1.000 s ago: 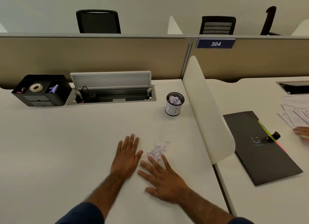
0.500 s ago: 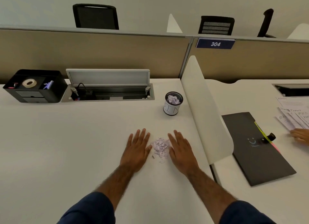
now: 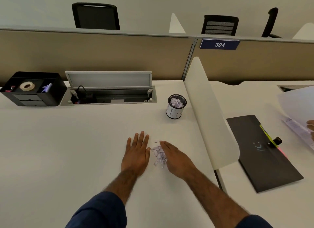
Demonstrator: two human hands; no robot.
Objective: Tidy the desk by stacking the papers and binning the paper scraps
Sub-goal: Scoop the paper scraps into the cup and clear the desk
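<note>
1. The left hand (image 3: 136, 153) lay flat on the white desk (image 3: 68, 151), palm down, fingers straight and close together, holding nothing.
2. The right hand (image 3: 176, 159) was tilted up on its little-finger edge, fingers extended and together, with nothing gripped in it.
3. A small heap of pale lilac paper scraps (image 3: 159, 155) sat on the desk in the narrow gap between the two hands, touching the right hand's fingers and just beside the left hand's thumb side.
4. One loose scrap (image 3: 155, 141) lay a little beyond the heap, near the fingertips of both hands.
5. A small mesh bin (image 3: 176, 107) with a white hand-lettered label stood upright farther back on the desk, beside the white divider (image 3: 210, 119), well apart from the heap; crumpled lilac paper showed inside it.
6. At the back left, a black organiser (image 3: 34, 89) held a roll of tape (image 3: 27, 86), and next to it the cable tray (image 3: 108, 95) stood with its lid raised.
7. On the neighbouring desk past the divider lay a dark folder (image 3: 261, 154); another person's hand (image 3: 311, 125) at the right edge of the view rested on a sheet of papers (image 3: 299, 108), part of it lifted.
</note>
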